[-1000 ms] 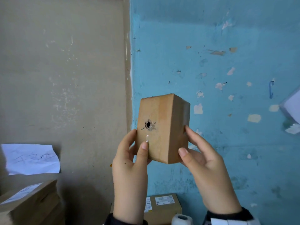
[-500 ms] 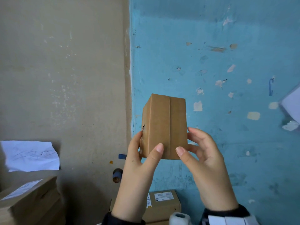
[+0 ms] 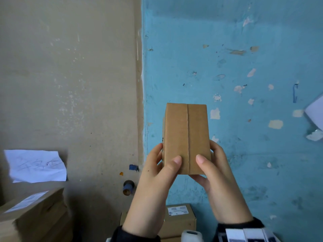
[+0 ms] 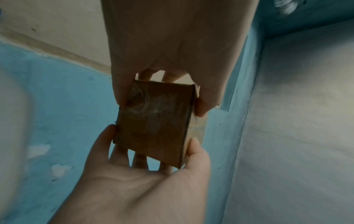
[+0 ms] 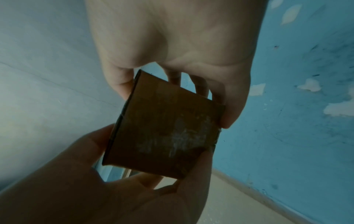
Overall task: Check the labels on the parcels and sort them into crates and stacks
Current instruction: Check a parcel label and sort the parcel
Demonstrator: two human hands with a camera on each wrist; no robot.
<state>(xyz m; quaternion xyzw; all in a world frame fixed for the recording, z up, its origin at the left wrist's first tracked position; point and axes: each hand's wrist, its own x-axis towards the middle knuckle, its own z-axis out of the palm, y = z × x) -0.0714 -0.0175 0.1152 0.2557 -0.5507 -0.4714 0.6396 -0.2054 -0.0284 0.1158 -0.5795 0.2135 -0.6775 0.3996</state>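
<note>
- Small cardboard parcel (image 3: 187, 137) is being held upright in mid-air before the blue wall (image 3: 244, 49), seam side facing the head camera.
- It is being pinched low down by left hand (image 3: 157, 173) and right hand (image 3: 215, 172), thumbs in front, fingers behind.
- Labelled box (image 3: 180, 219) is lying below.

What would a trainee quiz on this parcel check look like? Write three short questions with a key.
1. True or false: the face of the small cardboard box turned to the head camera carries a shipping label.
2. Which hands hold it? A) left hand only B) right hand only C) both
3. Fill in: a white label shows on top of the ______ below the hands.

Key: 1 false, only a seam shows. 2 C. 3 carton.
</note>
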